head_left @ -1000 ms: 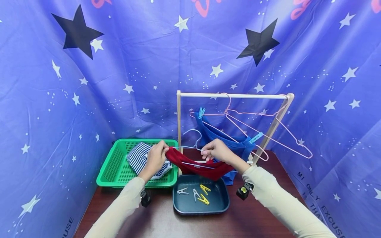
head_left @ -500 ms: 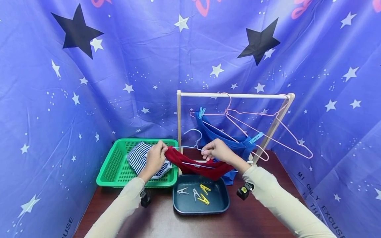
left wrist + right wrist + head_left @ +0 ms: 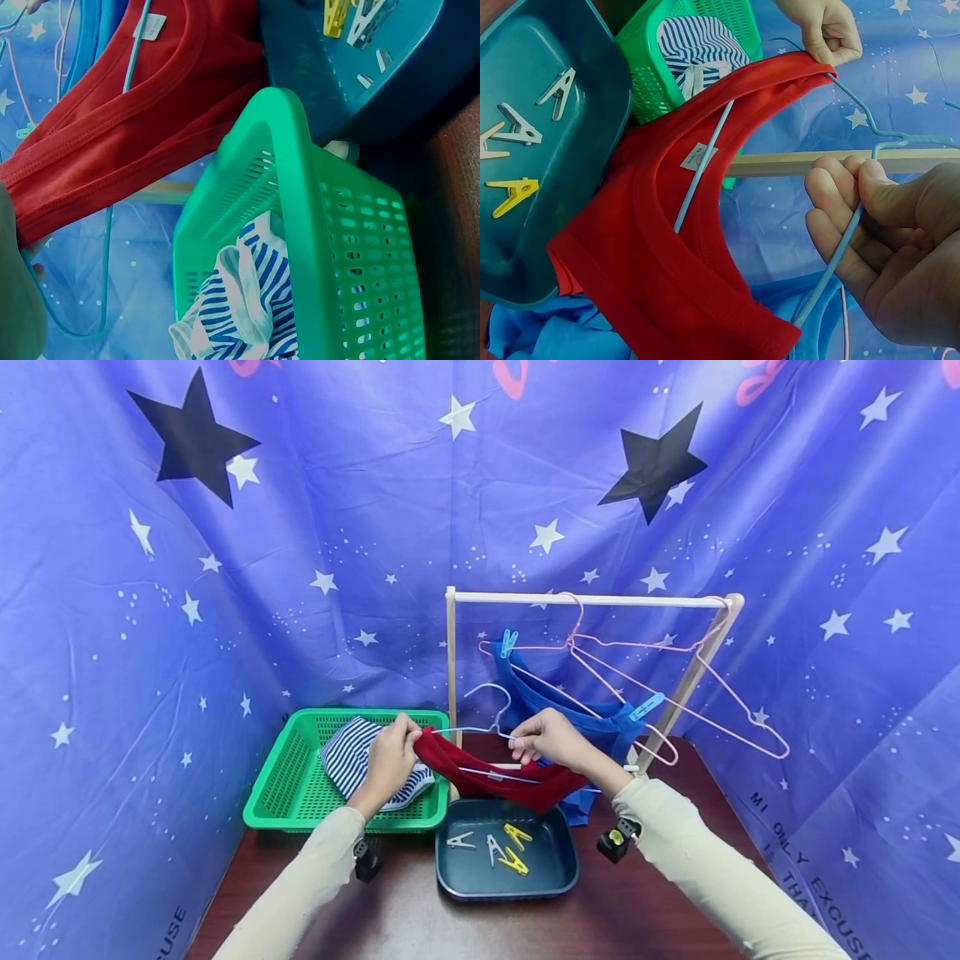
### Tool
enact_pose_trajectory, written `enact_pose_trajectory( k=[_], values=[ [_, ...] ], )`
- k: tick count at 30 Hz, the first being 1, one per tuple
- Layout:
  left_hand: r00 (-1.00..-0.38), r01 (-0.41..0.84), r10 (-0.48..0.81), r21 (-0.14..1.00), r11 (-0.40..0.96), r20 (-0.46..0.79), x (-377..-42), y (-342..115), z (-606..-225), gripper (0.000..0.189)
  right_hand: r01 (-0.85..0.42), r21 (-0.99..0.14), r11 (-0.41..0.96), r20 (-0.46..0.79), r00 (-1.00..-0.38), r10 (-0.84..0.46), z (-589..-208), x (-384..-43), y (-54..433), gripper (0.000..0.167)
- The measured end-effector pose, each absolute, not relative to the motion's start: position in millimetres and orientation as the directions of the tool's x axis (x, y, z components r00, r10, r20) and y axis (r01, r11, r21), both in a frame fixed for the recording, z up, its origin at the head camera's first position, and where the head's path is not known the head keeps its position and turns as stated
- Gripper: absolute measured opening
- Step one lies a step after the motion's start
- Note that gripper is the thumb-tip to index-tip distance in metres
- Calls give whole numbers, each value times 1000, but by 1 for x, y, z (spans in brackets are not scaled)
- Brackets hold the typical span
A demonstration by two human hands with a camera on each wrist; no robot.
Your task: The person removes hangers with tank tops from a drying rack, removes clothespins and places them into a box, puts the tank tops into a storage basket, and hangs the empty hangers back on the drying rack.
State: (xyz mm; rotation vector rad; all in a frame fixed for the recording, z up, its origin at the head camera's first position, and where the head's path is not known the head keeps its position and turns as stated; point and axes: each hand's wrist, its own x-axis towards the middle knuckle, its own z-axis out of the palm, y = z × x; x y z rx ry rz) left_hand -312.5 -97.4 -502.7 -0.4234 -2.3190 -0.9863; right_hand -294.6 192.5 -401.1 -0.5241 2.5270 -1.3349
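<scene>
My left hand (image 3: 390,760) pinches one shoulder strap of a red tank top (image 3: 630,247), right by the end of a light blue wire hanger (image 3: 840,247). Between thumb and fingers, my right hand (image 3: 558,743) pinches the hanger's arm just below its hook. The hanger runs inside the top's neck opening, with a white label beside the wire. Its far arm reaches the other strap in the right wrist view. The red top hangs in front of the rack, above the back of a dark tray (image 3: 457,889). In the left wrist view, only part of the left hand (image 3: 19,300) shows.
A wooden rack (image 3: 452,652) bears pink hangers (image 3: 750,718); a blue garment (image 3: 540,689) is clipped on with blue clothespins (image 3: 647,707). Left stands a green basket (image 3: 258,810) with a striped garment (image 3: 348,756). White and yellow clothespins (image 3: 513,862) lie in the tray.
</scene>
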Motion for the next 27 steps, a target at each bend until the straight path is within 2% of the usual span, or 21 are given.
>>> enact_pose_trajectory(
  k=[18, 27],
  values=[
    [-787, 463, 34, 551, 694, 617, -314, -101, -508, 8, -185, -825, 534, -57, -913, -404, -403, -296, 196, 18],
    [-796, 377, -64, 575, 726, 602, -315, -103, -512, 8, -185, -820, 542, -53, -918, -393, -405, -297, 197, 17]
  ],
)
